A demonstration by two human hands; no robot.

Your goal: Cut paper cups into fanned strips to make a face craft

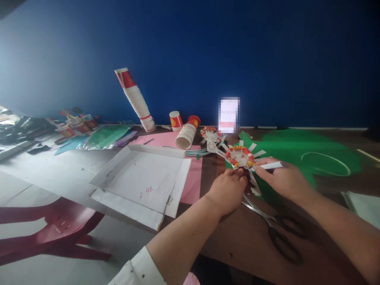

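A paper cup cut into strips (239, 157) is held low over the table, its strips fanned outward and a ring of red, white and yellow folded pieces around its middle. My left hand (228, 189) has its fingers closed at the cup's near side; the fingertips are partly hidden. On the right, my right hand (280, 177) pinches a white strip (268, 165) at the cup's edge between thumb and fingers. Just behind lies a second cut cup (211, 136) with similar folded strips. Scissors with black handles (274, 221) rest on the table near my wrists, blades toward the cup.
A shallow white cardboard tray (139, 178) lies left on pink paper (196, 182). Behind stand a leaning tall cup stack (136, 101), a single cup (176, 120) and a tipped stack (187, 132). Green paper (285, 148) covers the right; a red chair (63, 225) is lower left.
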